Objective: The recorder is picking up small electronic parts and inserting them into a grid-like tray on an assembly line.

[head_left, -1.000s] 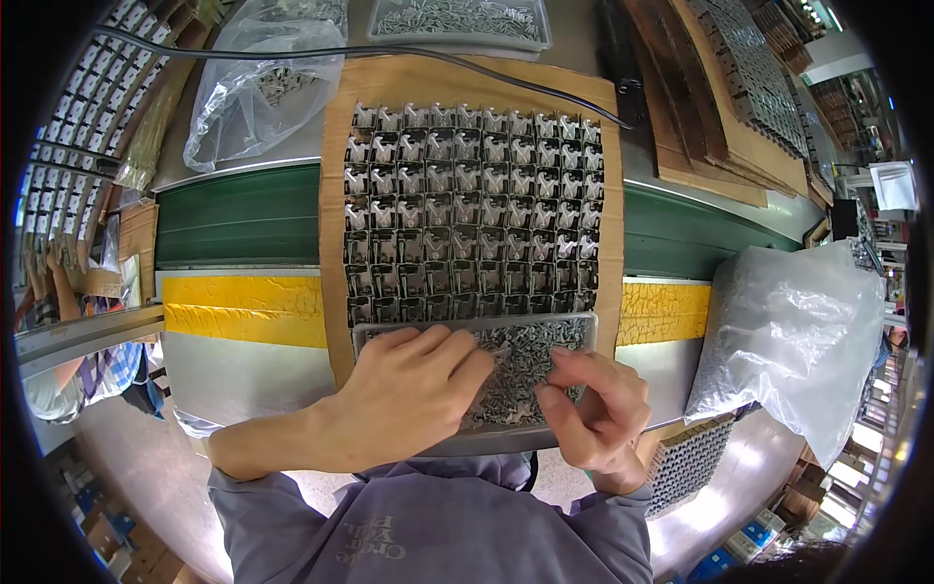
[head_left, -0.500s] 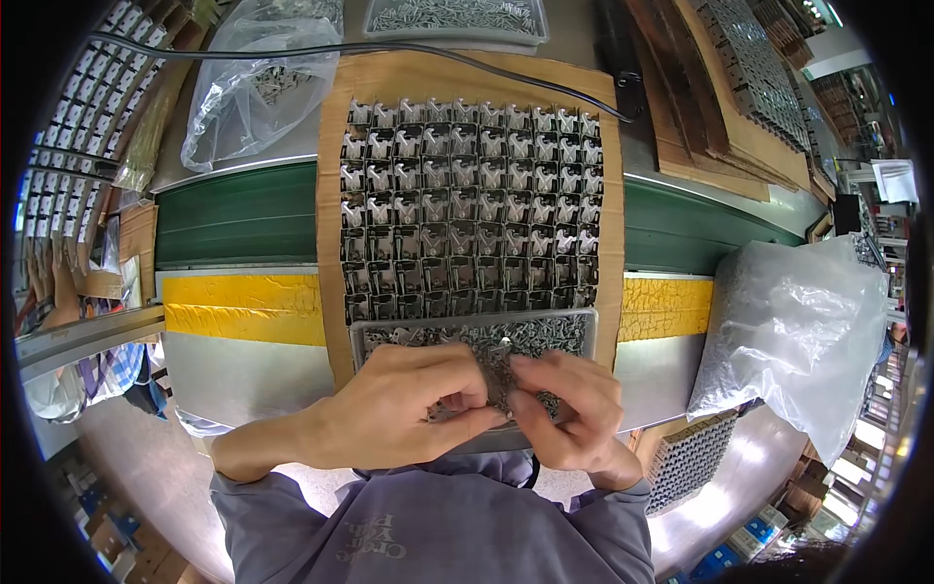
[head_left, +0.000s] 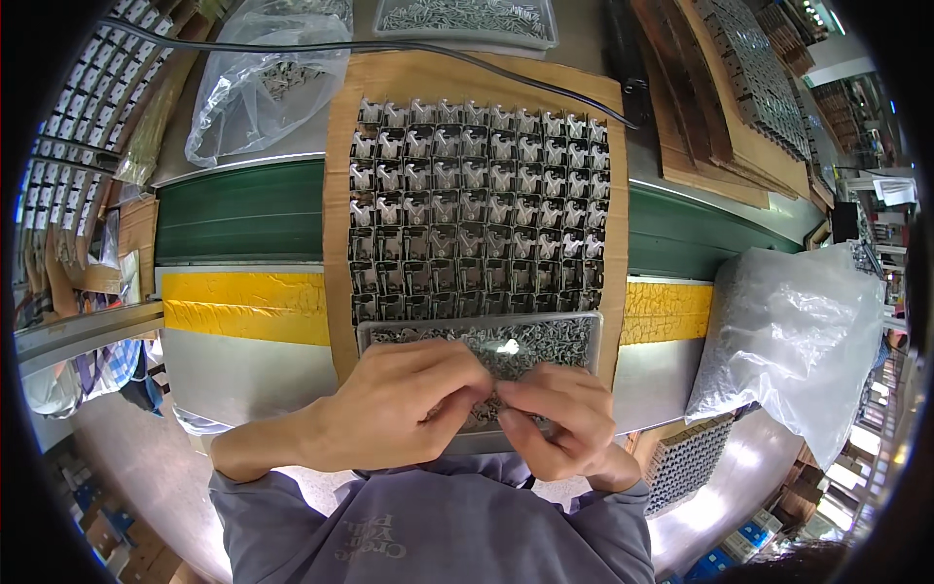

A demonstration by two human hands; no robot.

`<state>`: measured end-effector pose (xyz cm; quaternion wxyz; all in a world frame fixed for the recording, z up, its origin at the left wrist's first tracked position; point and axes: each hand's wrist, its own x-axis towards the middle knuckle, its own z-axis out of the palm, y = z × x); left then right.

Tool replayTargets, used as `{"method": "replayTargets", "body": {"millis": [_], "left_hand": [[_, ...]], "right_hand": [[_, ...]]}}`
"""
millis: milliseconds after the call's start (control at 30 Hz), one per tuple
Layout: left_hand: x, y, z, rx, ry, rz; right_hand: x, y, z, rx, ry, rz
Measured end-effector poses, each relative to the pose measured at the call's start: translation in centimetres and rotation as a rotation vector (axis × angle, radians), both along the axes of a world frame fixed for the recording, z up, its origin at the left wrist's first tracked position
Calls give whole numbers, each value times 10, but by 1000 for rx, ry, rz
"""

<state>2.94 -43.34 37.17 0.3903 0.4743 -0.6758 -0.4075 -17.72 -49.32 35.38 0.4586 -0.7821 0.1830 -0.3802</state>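
Note:
My left hand and my right hand meet over a shallow clear tray full of small metal pieces. The left fingers are curled in, with thumb and forefinger pinched. On the right, the forefinger and thumb are bent toward the left fingertips. Whatever lies between the fingertips is too small to make out. Just beyond the tray, metal brackets stand in close rows on a cardboard sheet. Pale lever-like pieces show in the farther rows; the nearer rows look darker.
A black cable crosses the cardboard's far end. Behind it is another tray of small pieces. Plastic bags lie at far left and right. Stacked cardboard with brackets stands at far right; a green strip runs across the table.
My fingertips have come together a little above the tray's contents. My left thumb, stretched out before, is now tucked behind the fingers. The whole view has shifted slightly.

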Motion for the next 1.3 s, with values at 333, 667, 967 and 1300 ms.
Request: {"method": "replayTargets", "body": {"millis": [333,667,967,1300], "left_hand": [[2,2,5,21,162,10],[57,-35,-1,-114,-9,461],[57,-52,-22,-269,-533,319],[56,-55,-29,-371,-625,337]], "right_hand": [[3,0,7,279,69,-7],[-14,-6,22,-19,230,-95],[-19,-7,7,-204,518,-110],[-14,-5,12,-194,607,-132]]}}
